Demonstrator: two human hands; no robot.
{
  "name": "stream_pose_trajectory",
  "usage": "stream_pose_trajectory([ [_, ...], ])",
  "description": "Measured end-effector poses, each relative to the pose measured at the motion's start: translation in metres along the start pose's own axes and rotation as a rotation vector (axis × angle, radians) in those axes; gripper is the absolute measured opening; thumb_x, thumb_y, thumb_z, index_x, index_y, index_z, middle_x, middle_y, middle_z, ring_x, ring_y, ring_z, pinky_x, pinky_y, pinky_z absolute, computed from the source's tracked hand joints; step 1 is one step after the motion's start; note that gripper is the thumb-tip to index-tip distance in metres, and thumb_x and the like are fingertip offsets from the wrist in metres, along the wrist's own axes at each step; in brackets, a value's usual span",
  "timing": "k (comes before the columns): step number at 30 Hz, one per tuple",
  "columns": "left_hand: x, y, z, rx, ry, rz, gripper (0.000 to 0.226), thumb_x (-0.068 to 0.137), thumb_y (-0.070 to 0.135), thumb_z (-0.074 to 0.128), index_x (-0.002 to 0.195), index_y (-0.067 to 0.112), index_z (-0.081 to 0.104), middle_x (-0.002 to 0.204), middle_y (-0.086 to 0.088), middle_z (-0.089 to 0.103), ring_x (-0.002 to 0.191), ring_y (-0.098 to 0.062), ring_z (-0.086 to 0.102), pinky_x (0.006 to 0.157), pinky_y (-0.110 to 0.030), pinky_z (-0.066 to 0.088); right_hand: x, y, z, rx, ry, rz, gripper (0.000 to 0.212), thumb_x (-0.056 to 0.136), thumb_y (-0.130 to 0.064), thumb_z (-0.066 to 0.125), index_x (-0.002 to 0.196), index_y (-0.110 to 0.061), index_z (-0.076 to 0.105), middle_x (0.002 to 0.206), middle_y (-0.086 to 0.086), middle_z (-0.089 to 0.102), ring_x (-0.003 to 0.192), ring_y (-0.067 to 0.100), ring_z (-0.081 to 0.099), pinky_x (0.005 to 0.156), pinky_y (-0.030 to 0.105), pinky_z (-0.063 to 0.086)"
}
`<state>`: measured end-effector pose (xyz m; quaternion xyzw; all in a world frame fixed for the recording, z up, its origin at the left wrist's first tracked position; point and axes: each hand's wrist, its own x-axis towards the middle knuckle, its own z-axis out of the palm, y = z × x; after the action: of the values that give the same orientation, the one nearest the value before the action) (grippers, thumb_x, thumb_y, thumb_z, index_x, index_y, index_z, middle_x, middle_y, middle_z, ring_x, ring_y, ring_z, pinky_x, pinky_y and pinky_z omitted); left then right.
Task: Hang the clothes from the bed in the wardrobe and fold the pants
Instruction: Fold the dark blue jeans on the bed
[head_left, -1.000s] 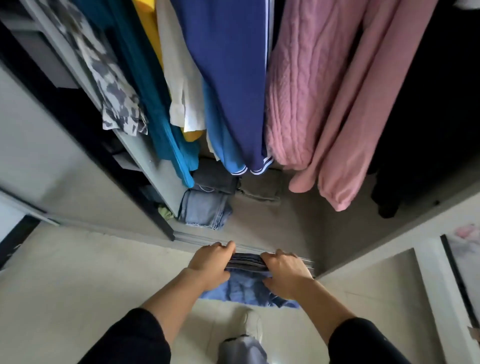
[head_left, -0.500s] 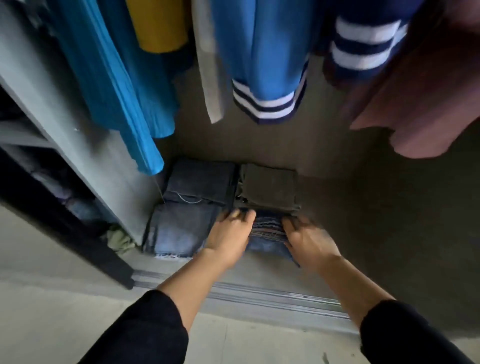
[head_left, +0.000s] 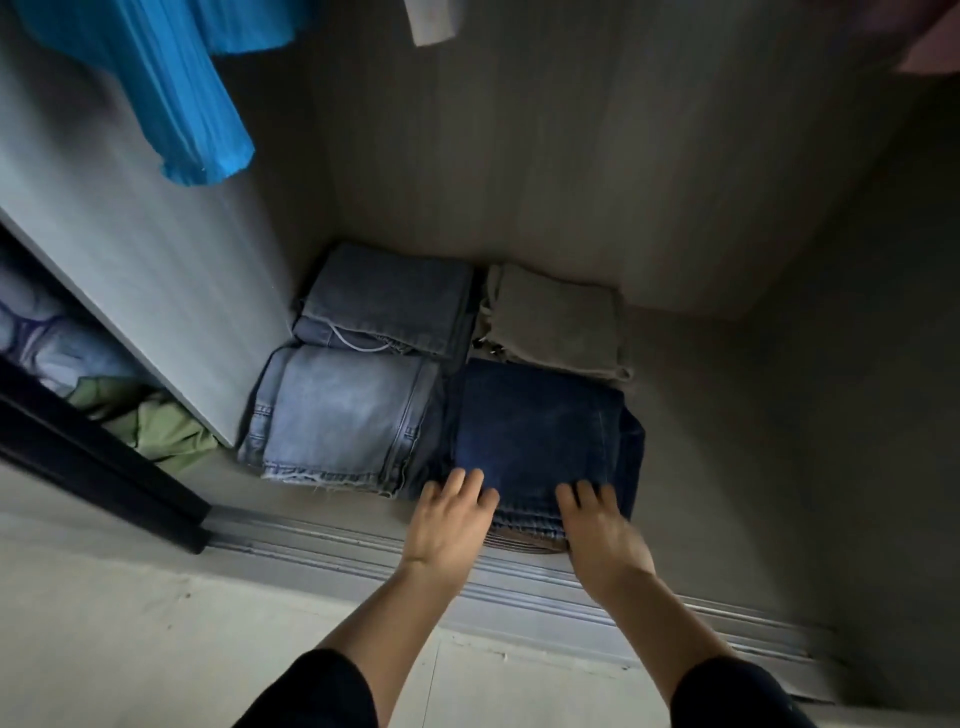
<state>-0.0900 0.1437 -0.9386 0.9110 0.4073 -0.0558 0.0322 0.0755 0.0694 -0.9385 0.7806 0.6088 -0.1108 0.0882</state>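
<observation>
Dark-blue folded jeans (head_left: 535, 431) lie flat on the wardrobe floor (head_left: 727, 415), a neat stack with layered edges at its six-o'clock side. Left hand (head_left: 447, 525) and right hand (head_left: 602, 530) rest on that near edge, fingers spread and flat, each grip apart. At nine o'clock, touching, sit light-blue folded jeans (head_left: 337, 415); at twelve, grey folded pants (head_left: 556, 322).

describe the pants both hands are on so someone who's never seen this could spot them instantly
On the wardrobe floor, four folded pants sit in a two-by-two block against the left panel. The dark navy jeans are the front-right one, nearest the door track, with the left hand and right hand on their near edge. They are the darkest: two neighbours are pale blue denim, the one behind is grey-beige.
</observation>
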Motion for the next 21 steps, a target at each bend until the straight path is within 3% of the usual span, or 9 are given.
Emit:
stream_pose_trajectory([
  [5, -0.012, -0.004, -0.009, -0.047, -0.082, -0.019, 0.046, 0.088, 0.0, 0.049, 0.132, 0.014, 0.048, 0.131, -0.004, 0.045, 0.121, -0.024, 0.043, 0.101, -0.035, 0.039, 0.0, 0.003, -0.019, 0.241, -0.166, 0.042, 0.077, 0.076, -0.032, 0.072, 0.137, -0.016, 0.029, 0.136, 0.003, 0.032, 0.128, 0.023, 0.028, 0.104, 0.034, 0.038],
  [9, -0.045, -0.017, -0.067, -0.188, -0.151, -0.078, 0.054, 0.091, 0.006, 0.048, 0.142, 0.021, 0.039, 0.142, 0.001, 0.038, 0.126, -0.019, 0.043, 0.102, -0.033, 0.042, -0.037, -0.003, -0.067, 0.227, -0.206, 0.046, 0.07, 0.082, -0.032, 0.065, 0.142, -0.016, 0.032, 0.141, 0.004, 0.036, 0.13, 0.023, 0.031, 0.104, 0.033, 0.034],
  [13, -0.086, -0.032, -0.171, -0.278, -0.152, -0.153, 0.043, 0.092, 0.014, 0.048, 0.134, 0.022, 0.046, 0.135, 0.002, 0.045, 0.121, -0.018, 0.047, 0.096, -0.033, 0.047, -0.086, -0.024, -0.162, 0.287, -0.167, 0.039, 0.051, 0.082, -0.029, 0.062, 0.129, -0.018, 0.045, 0.132, 0.002, 0.047, 0.123, 0.021, 0.038, 0.097, 0.031, 0.039],
  [21, -0.184, -0.073, -0.427, -0.396, -0.034, -0.313, 0.035, 0.089, 0.017, 0.051, 0.123, 0.022, 0.056, 0.123, 0.0, 0.057, 0.115, -0.019, 0.052, 0.088, -0.033, 0.047, -0.193, -0.107, -0.42, 0.33, -0.134, -0.09, 0.047, 0.085, -0.025, 0.059, 0.129, -0.012, 0.051, 0.134, 0.005, 0.053, 0.127, 0.024, 0.042, 0.101, 0.033, 0.04],
])
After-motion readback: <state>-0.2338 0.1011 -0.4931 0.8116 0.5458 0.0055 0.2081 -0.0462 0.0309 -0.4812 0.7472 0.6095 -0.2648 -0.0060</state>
